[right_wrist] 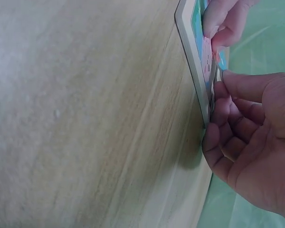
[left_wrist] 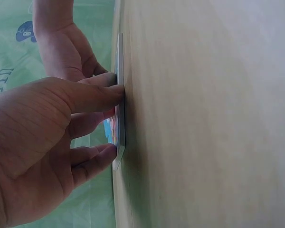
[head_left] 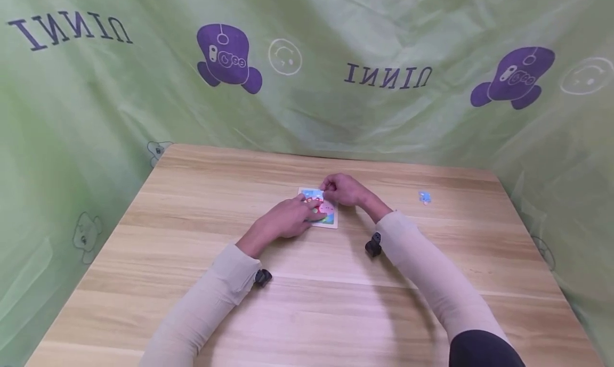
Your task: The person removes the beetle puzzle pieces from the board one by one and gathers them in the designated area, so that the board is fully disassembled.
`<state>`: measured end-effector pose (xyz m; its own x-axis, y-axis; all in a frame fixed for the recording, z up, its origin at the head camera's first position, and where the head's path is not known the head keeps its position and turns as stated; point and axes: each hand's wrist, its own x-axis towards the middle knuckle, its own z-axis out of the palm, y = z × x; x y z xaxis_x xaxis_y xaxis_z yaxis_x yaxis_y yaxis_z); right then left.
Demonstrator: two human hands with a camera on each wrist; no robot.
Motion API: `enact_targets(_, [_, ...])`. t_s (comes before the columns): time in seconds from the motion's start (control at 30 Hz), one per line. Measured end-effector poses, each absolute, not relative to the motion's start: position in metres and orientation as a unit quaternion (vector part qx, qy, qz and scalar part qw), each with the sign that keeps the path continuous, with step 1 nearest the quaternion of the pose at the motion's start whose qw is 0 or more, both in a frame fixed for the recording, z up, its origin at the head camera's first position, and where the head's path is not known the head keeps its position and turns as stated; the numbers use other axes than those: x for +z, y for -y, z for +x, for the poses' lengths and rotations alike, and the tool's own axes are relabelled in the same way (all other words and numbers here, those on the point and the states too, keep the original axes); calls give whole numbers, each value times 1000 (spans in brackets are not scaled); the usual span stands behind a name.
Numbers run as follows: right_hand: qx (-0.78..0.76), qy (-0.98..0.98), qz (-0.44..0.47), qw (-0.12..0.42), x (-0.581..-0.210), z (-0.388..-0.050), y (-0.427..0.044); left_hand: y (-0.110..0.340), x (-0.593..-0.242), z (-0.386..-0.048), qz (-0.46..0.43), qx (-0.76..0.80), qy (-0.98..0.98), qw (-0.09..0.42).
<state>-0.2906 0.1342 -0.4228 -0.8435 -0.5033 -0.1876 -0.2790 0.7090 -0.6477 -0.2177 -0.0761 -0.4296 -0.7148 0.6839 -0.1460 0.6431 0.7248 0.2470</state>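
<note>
A small jigsaw puzzle board [head_left: 334, 225], with a pale rim and a colourful cartoon picture, lies on the table. My left hand [head_left: 293, 217] reaches over its left side, fingertips spread and resting on the picture. In the left wrist view, the left thumb touches the board's near edge. At the board's upper right, my right hand [head_left: 346, 190] pinches a blue puzzle piece [right_wrist: 222, 61] between thumb and index finger. That piece is tilted up from the board and partly covered by the fingers. Its other fingers curl beside the board's edge.
A loose blue puzzle piece [head_left: 424, 197] lies on the wooden table [head_left: 316, 314], to the right of the board. Behind the table hangs a green curtain [head_left: 307, 116] with purple prints. Small black devices are strapped at both wrists.
</note>
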Motion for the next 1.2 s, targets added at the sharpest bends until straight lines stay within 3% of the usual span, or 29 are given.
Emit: enact_targets(1.2, [-309, -908, -228, 166, -425, -288, -134, 82, -427, -231, 396, 93, -904, 132])
